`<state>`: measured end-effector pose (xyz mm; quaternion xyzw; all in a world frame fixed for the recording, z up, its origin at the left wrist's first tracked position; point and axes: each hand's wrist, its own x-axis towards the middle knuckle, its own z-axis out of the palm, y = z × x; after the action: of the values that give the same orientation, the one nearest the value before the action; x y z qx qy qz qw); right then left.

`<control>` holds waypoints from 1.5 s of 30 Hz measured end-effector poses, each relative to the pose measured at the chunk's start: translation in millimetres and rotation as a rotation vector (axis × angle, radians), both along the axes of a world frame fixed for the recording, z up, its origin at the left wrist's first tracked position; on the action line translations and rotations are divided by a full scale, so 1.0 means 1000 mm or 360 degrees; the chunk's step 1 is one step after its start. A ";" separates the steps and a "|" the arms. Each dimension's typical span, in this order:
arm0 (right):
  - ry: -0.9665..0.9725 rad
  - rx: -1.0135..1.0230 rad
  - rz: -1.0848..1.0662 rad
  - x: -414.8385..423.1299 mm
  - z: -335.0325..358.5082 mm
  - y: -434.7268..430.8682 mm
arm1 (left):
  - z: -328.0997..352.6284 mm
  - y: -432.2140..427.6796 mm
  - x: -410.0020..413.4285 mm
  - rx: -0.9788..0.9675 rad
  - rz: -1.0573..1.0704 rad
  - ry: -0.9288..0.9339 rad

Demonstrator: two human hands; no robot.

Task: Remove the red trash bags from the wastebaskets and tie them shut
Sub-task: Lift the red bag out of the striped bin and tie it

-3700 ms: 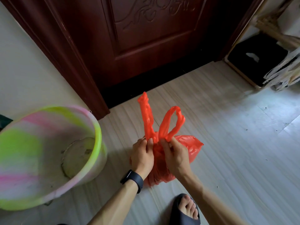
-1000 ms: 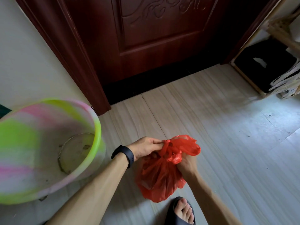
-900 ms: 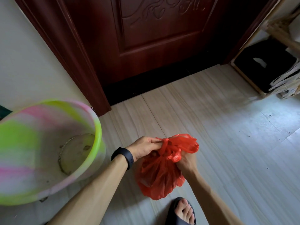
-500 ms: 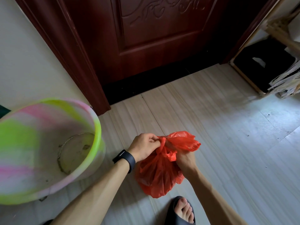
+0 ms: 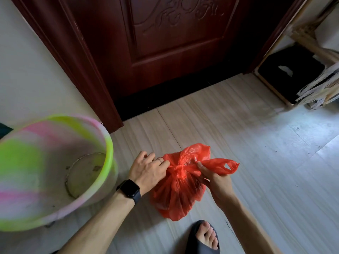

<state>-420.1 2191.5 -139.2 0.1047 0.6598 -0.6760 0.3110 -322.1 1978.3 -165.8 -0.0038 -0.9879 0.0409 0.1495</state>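
A red trash bag (image 5: 176, 193) sits on the floor in front of me, its neck bunched into a knot at the top. My left hand (image 5: 148, 169), with a ring and a black watch on the wrist, pinches one handle at the left of the knot. My right hand (image 5: 214, 178) grips the other handle, which stretches out to the right. A pink, green and white wastebasket (image 5: 108, 143) stands at the left with no bag inside; its bare bottom shows.
A dark red door (image 5: 174, 52) and its frame close off the far side. A black box in a wooden frame (image 5: 288, 76) with pale frayed material stands at the far right. My foot in a dark slipper (image 5: 205, 237) is just below the bag.
The handles stood upright at first, then got crossed and bunched. Since half a second ago my hands have drawn apart, and the right handle now stretches out sideways from a tighter knot.
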 end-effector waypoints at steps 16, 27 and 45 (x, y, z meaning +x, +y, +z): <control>0.0239 0.0272 0.0003 0.000 0.029 -0.021 | 0.015 0.062 0.004 0.1327 0.0265 -0.0016; 0.0399 0.0467 -0.0127 -0.006 0.028 -0.031 | -0.029 0.072 0.017 0.0717 0.0182 -0.0012; 0.0204 0.0537 0.0439 -0.028 0.098 -0.084 | -0.016 0.022 -0.004 0.0758 0.0475 -0.1259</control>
<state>-448.4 2107.9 -41.3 0.0209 0.7900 -0.5124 0.3361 -326.5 1999.8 -181.6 0.1569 -0.9406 -0.1700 -0.2484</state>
